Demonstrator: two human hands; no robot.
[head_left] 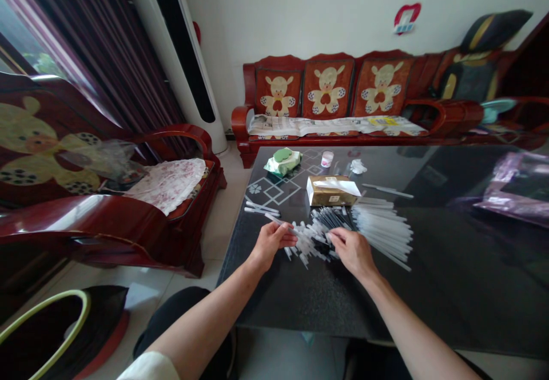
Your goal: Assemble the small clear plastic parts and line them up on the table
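Observation:
My left hand (271,244) is closed around a slim, whitish translucent tube (274,220), whose end sticks out to the upper left. Below and between the hands lies a loose pile of short white pieces (305,242). My right hand (352,253) has its thumb and fingertips pinched together at the right side of that pile; anything between them is too small to make out. Thin dark rods (329,217) lie bunched just beyond the right hand. To its right, many long frosted tubes (381,228) are fanned out on the table.
The glossy black table (446,288) also carries a tissue box (338,198), a green wipes pack (283,162), a small white tub (327,159), a crumpled tissue (358,166), several loose tubes (261,209) at left and a pink plastic package (514,191). Wooden seats stand around.

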